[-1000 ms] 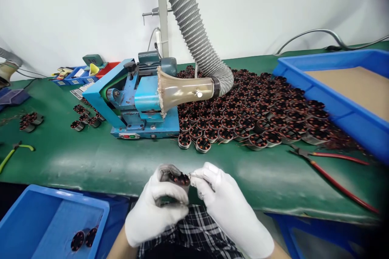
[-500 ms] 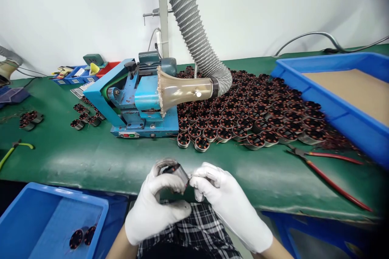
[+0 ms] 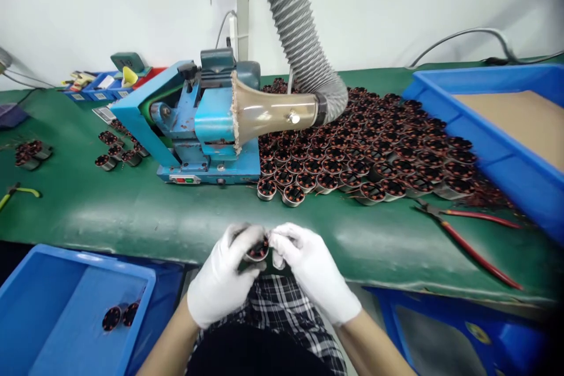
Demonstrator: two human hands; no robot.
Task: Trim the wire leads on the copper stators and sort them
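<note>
the wound part (image 3: 257, 251) has turned, bringing its coils (image 3: 264, 245) into view near the front edge of the worktop (image 3: 132, 223); left hand (image 3: 220, 285) fingers curl round it, right hand (image 3: 314, 270) fingertips apparently pinching a wire.

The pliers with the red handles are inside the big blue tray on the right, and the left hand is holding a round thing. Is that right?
Not quite. The pliers lie on the green table, outside the big blue tray; the head view shows it. The left hand does hold a round thing.
</note>
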